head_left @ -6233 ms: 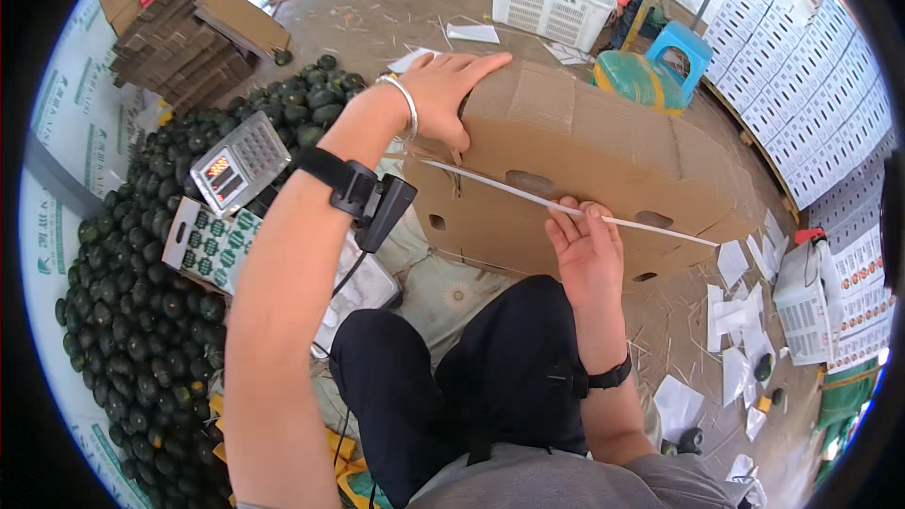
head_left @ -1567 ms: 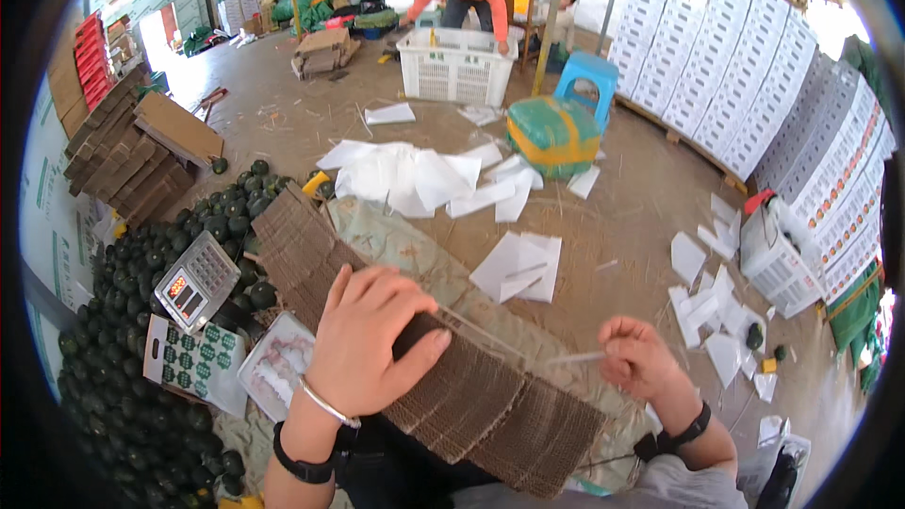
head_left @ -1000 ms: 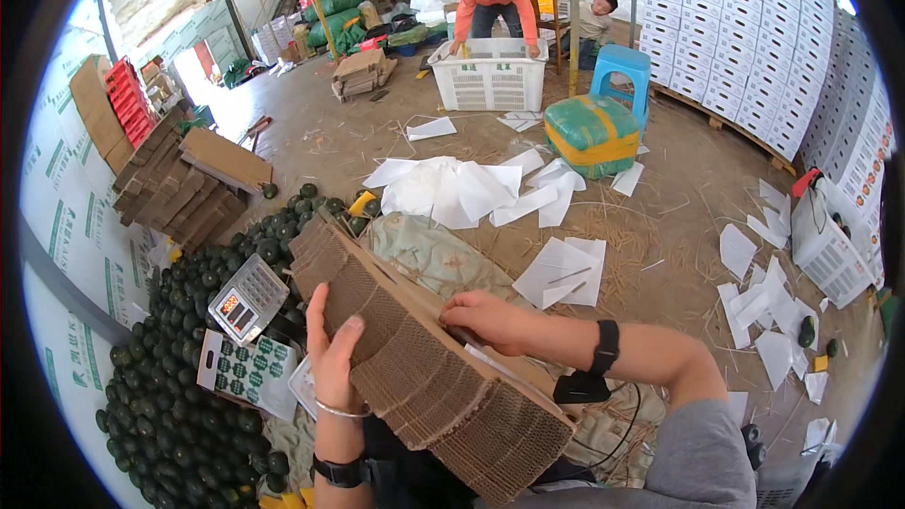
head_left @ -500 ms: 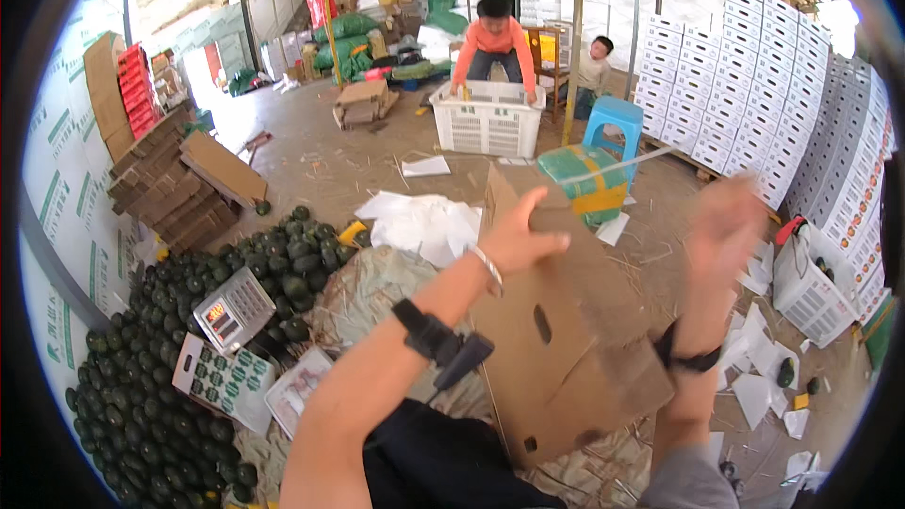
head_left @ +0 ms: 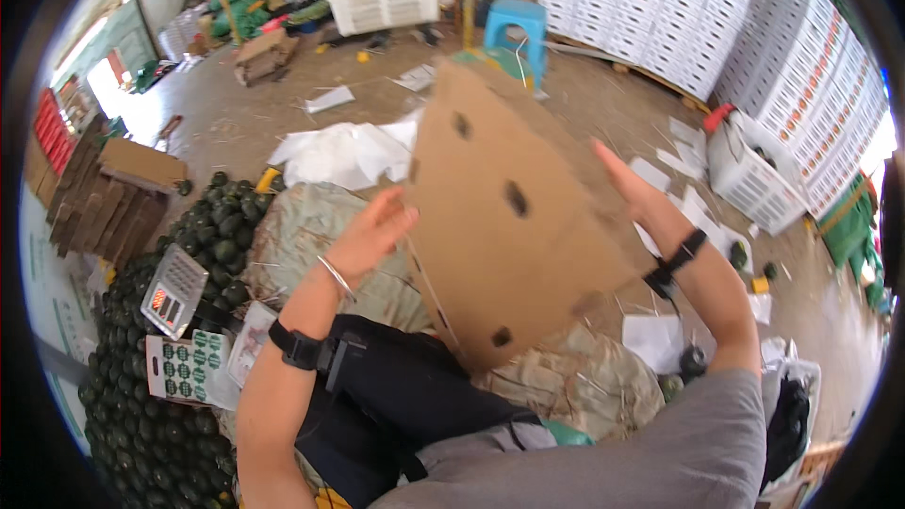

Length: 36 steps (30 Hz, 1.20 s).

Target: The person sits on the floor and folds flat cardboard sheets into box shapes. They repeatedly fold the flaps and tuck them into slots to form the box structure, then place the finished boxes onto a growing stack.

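A brown cardboard box (head_left: 509, 236) with dark hand holes stands tilted in front of me, between my hands, its edges slightly blurred. My left hand (head_left: 375, 228) is at its left edge, fingers stretched out and fingertips close to the cardboard; whether they touch is unclear. My right hand (head_left: 630, 187) lies along its right side with straight fingers, its palm side partly hidden. Neither hand is closed round the box. Left of me, a silver digital scale (head_left: 175, 290) sits on a large pile of avocados (head_left: 156, 424), beside a sheet of green labels (head_left: 189, 368).
Beyond the box, a person holds a white plastic crate (head_left: 385, 0); another person is behind. A blue stool (head_left: 517, 33) stands near stacked white cartons (head_left: 641, 9). White paper (head_left: 330, 155) litters the floor. Another crate (head_left: 754, 174) is at right, flattened cardboard (head_left: 108, 212) at left.
The box has turned, so a broad face with several holes shows. My right hand has come down to its right side. My view has tilted down; the person beyond has lifted the crate.
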Each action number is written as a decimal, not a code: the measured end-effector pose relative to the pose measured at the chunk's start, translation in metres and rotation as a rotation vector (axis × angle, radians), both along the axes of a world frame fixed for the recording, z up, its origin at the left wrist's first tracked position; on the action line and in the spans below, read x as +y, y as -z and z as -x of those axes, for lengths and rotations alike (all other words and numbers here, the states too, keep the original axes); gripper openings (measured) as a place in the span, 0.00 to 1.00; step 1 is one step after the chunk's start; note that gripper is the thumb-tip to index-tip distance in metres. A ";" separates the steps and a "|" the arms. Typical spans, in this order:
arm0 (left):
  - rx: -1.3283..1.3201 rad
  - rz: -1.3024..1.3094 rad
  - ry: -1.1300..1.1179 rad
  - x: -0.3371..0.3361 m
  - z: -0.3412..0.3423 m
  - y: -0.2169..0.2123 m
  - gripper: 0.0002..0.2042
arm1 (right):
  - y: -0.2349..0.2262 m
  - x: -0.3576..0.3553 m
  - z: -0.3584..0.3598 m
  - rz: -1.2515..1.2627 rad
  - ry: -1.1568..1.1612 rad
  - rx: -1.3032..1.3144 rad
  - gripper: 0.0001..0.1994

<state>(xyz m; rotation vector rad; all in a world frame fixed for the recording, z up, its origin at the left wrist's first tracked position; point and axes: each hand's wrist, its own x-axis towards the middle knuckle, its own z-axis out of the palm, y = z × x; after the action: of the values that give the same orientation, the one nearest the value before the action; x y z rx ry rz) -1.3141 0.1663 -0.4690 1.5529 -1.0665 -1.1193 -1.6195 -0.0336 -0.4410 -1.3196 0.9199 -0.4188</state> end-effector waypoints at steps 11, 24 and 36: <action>0.648 0.422 -0.246 0.002 -0.001 -0.023 0.22 | -0.014 0.077 -0.173 -0.119 -0.453 -0.474 0.34; 0.562 0.521 -0.191 -0.004 -0.082 -0.067 0.21 | -0.059 0.078 -0.242 0.133 -0.463 -0.723 0.40; -0.571 -0.060 -0.027 0.049 -0.200 -0.063 0.44 | 0.098 0.153 -0.360 0.574 0.011 -0.611 0.37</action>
<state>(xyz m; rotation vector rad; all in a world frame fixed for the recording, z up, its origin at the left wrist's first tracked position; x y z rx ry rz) -1.1139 0.2154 -0.4056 1.9903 -1.3831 -0.7018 -1.2593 0.1197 -0.5391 -1.5619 0.2930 -1.0823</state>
